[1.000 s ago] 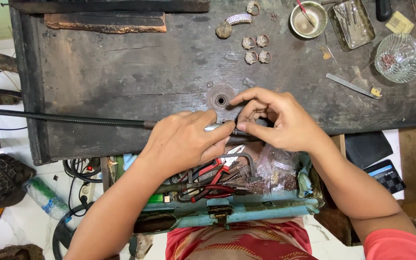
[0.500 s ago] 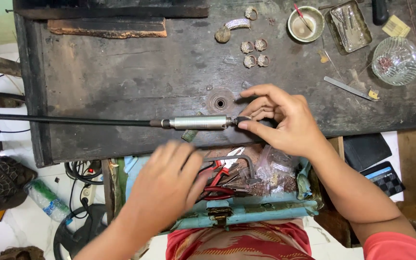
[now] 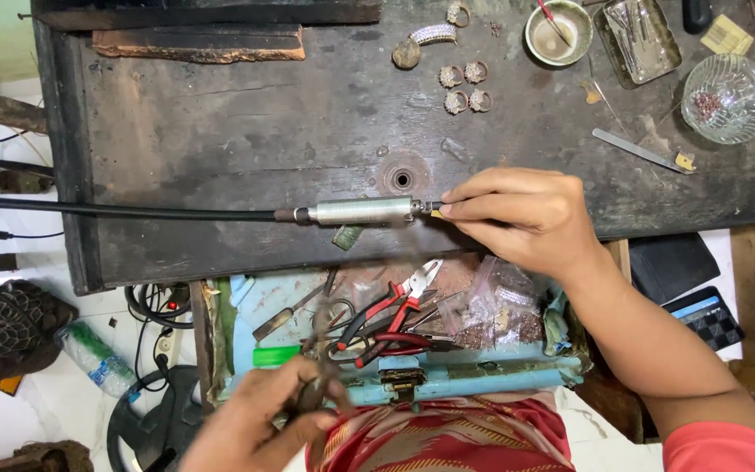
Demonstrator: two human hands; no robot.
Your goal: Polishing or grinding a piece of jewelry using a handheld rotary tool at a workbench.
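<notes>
A silver rotary handpiece on a long black flexible shaft lies across the dark wooden workbench. My right hand pinches its tip, fingertips at the chuck end. My left hand is low over my lap, below the open teal drawer, its fingers closed around a small dark metal tool that is blurred. Red-handled pliers lie in the drawer between the two hands.
Several rings lie at the bench's back, with a small bowl, a metal tray, a glass dish and a flat file. Plastic bags sit in the drawer. Cables and a bottle are on the floor at left.
My left hand let go of the handpiece, pulled back over the drawer toward my lap and now holds a small tool. My right hand stayed on the handpiece tip.
</notes>
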